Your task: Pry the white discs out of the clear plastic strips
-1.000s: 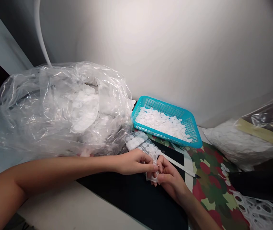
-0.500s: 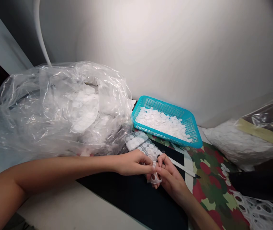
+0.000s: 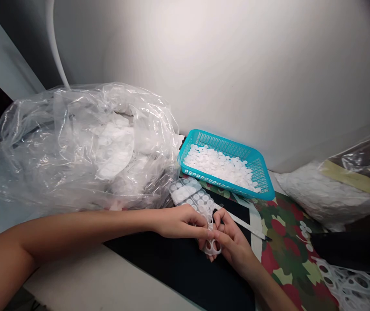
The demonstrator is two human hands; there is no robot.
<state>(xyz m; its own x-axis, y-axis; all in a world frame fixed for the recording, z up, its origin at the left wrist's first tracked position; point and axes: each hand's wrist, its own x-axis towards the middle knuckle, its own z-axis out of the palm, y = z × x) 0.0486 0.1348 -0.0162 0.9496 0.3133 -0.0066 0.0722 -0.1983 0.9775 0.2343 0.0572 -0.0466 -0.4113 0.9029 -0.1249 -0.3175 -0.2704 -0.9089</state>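
My left hand (image 3: 185, 222) pinches the near part of a translucent plastic sheet (image 3: 204, 204) of round white discs. My right hand (image 3: 233, 244) grips the same sheet from the right, with its thumb close to my left thumb. Open rings show at the sheet's near end, below my fingers, while discs still fill the far part. Its far end lies by the front of a turquoise basket (image 3: 230, 190) that holds many loose white discs (image 3: 217, 166). My fingers hide the stretch of sheet between them.
A large clear plastic bag (image 3: 74, 151) with white pieces bulges at left. Another filled bag (image 3: 321, 198) sits at right, near emptied ring sheets (image 3: 356, 285). A white strip (image 3: 246, 225) lies behind my right hand, across a black mat (image 3: 178, 268) and a patterned cloth (image 3: 288, 242).
The sheet's near end has shifted slightly towards me and to the right, and its open rings show more clearly. Both thumbs have moved a little lower.
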